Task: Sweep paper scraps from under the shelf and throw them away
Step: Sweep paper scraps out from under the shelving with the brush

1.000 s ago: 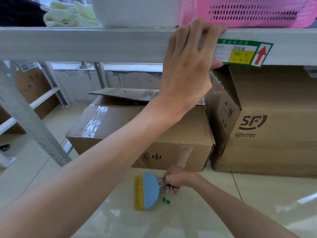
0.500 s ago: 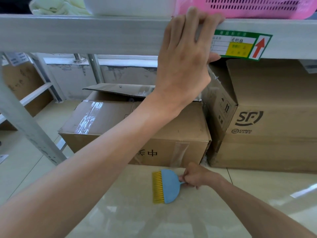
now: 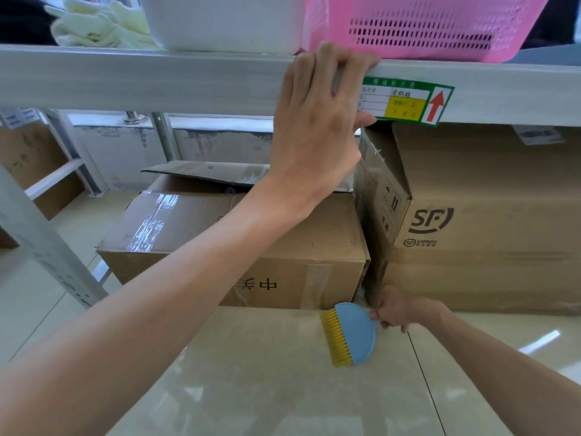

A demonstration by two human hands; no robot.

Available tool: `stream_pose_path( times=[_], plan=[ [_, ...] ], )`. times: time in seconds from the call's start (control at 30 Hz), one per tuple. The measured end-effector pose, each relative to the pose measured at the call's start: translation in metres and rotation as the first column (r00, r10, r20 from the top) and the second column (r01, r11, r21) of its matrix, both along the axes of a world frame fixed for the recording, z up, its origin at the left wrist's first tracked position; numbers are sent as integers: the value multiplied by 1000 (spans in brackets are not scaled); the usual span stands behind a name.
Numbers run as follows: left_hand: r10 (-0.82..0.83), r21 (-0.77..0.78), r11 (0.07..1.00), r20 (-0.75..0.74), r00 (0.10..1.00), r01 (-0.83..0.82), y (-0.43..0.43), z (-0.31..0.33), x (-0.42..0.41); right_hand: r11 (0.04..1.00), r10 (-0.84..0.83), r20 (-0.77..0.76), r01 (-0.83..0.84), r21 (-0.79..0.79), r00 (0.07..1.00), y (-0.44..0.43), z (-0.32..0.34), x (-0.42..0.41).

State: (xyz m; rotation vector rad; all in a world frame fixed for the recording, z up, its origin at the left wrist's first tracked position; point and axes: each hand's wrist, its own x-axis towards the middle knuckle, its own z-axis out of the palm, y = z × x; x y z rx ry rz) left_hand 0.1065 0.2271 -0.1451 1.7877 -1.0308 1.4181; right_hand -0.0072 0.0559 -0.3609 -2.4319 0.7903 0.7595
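My left hand (image 3: 317, 121) grips the front edge of the grey shelf (image 3: 141, 80), fingers hooked over its top. Low down, my right hand (image 3: 397, 309) is closed on the handle of a small blue hand brush (image 3: 352, 333) with yellow bristles. The brush lies close to the tiled floor (image 3: 267, 372), just in front of the gap between two cardboard boxes under the shelf. Its bristles point left. No paper scrap shows on the floor now.
Under the shelf stand a taped brown box (image 3: 239, 243) and a taller SF Express box (image 3: 490, 221). A pink basket (image 3: 424, 26), a white bin (image 3: 220, 20) and pale gloves (image 3: 100, 26) sit on top. A slanted shelf post (image 3: 41, 247) rises at left.
My right hand has carried the brush to the right, up to the gap between the boxes. The green scrap seen beside the brush a second ago is gone from view.
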Motion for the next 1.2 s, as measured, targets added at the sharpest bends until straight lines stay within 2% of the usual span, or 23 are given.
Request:
stream_pose_path(
  times=[0.2,0.4,0.57,0.8,0.87,1.03,1.2],
  plan=[
    [-9,-3,1000,-5,1000,9,0,0,-1,994,0,19,-3,113,1000,15,11,9],
    [-13,1,1000,-4,1000,13,1,0,0,974,51,46,-59,219,998,56,-6,24],
    [-4,-3,1000,-2,1000,4,0,-1,2,956,30,93,-55,289,995,83,-19,36],
    [3,-2,1000,3,1000,-3,-1,-2,2,960,21,121,-54,274,992,86,-32,41],
    [5,-1,1000,1,1000,-5,0,-1,0,964,66,132,-97,246,989,85,-34,39],
    [36,30,999,-11,999,-36,1,2,-2,980,174,76,-180,84,982,87,-33,34],
    [62,83,995,-13,998,-60,0,3,-1,971,240,-25,-240,8,970,87,-26,34]
  ],
)
